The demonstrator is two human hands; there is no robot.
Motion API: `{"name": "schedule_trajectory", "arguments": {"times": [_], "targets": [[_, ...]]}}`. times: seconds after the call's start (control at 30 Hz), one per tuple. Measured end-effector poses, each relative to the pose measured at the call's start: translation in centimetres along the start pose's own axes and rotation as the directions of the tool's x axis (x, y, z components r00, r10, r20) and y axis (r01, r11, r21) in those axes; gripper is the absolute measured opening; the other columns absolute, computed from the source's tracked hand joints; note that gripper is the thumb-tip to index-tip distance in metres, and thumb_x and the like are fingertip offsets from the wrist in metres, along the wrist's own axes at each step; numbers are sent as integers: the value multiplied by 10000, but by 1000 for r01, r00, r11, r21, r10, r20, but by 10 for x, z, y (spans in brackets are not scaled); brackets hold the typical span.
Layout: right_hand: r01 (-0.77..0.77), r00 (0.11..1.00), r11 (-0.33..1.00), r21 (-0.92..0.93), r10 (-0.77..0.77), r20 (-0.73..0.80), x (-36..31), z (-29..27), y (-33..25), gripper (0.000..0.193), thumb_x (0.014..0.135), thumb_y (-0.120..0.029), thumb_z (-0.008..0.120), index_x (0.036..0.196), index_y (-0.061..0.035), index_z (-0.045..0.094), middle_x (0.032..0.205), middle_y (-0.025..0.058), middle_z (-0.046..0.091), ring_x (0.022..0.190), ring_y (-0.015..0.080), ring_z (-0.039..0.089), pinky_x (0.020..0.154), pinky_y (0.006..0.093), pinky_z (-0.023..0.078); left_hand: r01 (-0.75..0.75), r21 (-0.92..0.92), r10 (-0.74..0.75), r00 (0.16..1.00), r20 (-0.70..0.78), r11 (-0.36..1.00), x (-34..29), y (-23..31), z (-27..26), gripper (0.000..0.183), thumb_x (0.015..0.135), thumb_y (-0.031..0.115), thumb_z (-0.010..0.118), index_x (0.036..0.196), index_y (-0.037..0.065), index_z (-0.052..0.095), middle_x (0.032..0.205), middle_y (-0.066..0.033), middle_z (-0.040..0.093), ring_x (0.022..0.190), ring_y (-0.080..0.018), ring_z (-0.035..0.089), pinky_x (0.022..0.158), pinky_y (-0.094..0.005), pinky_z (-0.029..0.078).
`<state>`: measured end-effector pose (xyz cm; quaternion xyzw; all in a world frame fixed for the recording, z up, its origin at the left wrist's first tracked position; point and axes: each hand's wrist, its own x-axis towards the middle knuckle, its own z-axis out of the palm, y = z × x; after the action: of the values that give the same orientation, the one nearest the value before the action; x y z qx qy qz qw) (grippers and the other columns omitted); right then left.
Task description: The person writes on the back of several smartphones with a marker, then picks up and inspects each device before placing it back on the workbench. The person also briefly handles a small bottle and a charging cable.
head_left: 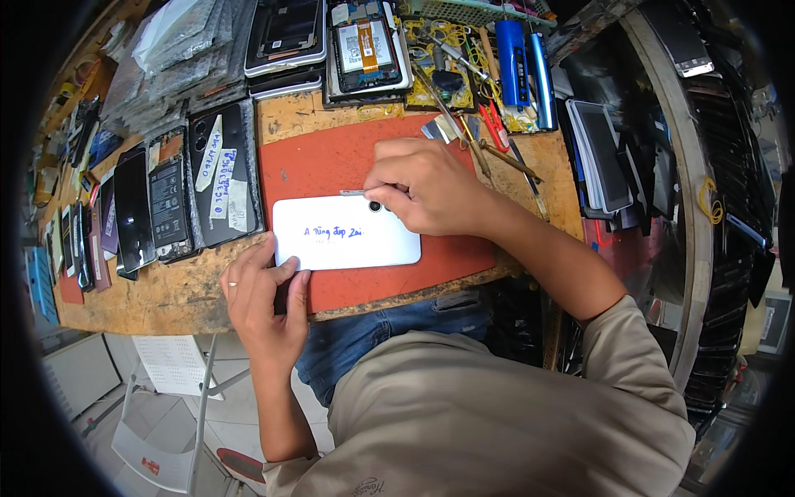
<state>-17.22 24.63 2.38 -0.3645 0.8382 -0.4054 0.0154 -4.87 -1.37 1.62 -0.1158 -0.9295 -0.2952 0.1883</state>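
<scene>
A white smartphone (344, 240) lies back up on a red-brown mat (319, 157), with blue handwriting on its back and a dark round camera lens near its upper right corner. My left hand (263, 294) grips its lower left corner, thumb on the near edge and fingers round the left end. Over the upper right corner, my right hand (426, 186) is closed in a pinch on a small thin grey metal piece (352, 193), which lies along the phone's far edge. The fingers hide most of that piece, and its kind cannot be made out.
Opened phones (170, 199) and a black back cover (225, 170) with labels lie left of the mat. An opened tablet (364, 50), tweezers (437, 95), red-handled pliers (494, 124) and a blue cylinder (512, 62) stand behind. Bubble-wrapped packs (178, 66) are stacked at the far left.
</scene>
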Motion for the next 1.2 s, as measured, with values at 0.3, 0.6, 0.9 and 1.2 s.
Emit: {"name": "schedule_trajectory", "arguments": {"times": [0.3,0.6,0.9,1.2], "targets": [[-3,1000,999,50,4,-21,17,16,-4,89,849,-82,704,829,2,726,829,144,670,793,366,671,720,470,525,-6,-2,6,1000,-11,1000,-2,-2,0,183,783,35,806,945,26,719,1213,-184,715,1135,-360,652,998,-452,426],[-4,999,999,53,6,-39,22,23,-3,89,842,-83,713,839,4,732,840,155,678,791,372,675,724,476,526,-20,-18,19,999,-32,1000,-3,-3,2,195,779,23,812,951,32,719,1215,-177,715,1130,-354,648,989,-451,429],[13,999,996,89,-9,-37,33,31,-3,96,843,-85,715,855,8,738,852,164,686,813,381,681,743,472,536,-39,1,39,998,-52,999,-3,-3,2,200,779,28,816,952,38,717,1198,-187,713,1123,-354,649,978,-449,433],[-197,973,848,492,231,-7,31,22,7,215,977,-191,721,1016,17,759,861,30,702,736,89,624,665,276,511,-2,-27,-1,994,-106,1000,-8,0,7,183,835,53,766,1010,35,714,1187,-196,717,1126,-365,655,996,-458,443]]}}
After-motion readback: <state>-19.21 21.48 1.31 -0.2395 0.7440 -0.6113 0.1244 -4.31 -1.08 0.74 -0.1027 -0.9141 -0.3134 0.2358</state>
